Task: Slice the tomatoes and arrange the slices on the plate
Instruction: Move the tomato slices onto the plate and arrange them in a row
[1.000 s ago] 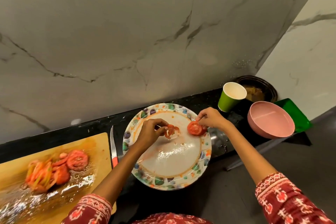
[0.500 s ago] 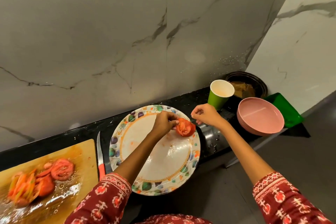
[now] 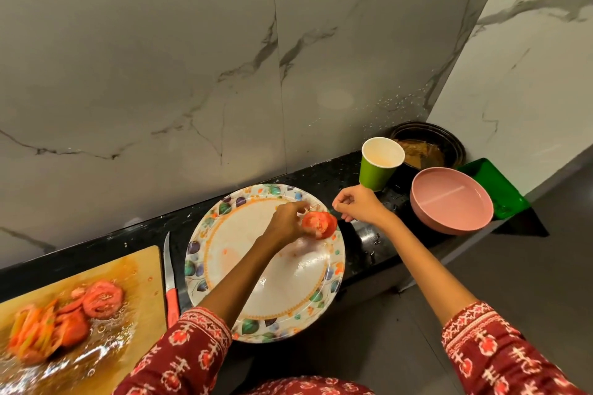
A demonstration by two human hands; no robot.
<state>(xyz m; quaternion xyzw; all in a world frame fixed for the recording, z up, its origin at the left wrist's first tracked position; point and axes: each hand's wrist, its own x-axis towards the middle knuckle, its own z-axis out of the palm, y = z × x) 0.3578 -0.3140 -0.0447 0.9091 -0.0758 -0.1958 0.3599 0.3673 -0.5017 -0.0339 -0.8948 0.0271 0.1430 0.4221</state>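
Note:
A floral-rimmed white plate (image 3: 224,253) lies on the black counter. Tomato slices (image 3: 319,224) rest overlapping at its far right edge. My left hand (image 3: 287,223) reaches across the plate and its fingertips grip the left side of the top slice. My right hand (image 3: 356,207) hovers just right of the slices, beyond the plate rim, fingers curled with nothing in them. More tomato slices (image 3: 102,298) and a blurred pile of cut pieces (image 3: 35,333) lie on the wet wooden cutting board (image 3: 141,269) at the left.
A red-handled knife (image 3: 171,293) lies between board and plate. Right of the plate stand a green paper cup (image 3: 378,170), a pink bowl (image 3: 449,205), a dark pot (image 3: 430,146) and a green tray (image 3: 491,186). A marble wall rises directly behind the counter.
My left hand carried its slice rightward and set it against the slice my right hand had put down. My right hand let go and drew back to the right, off the plate.

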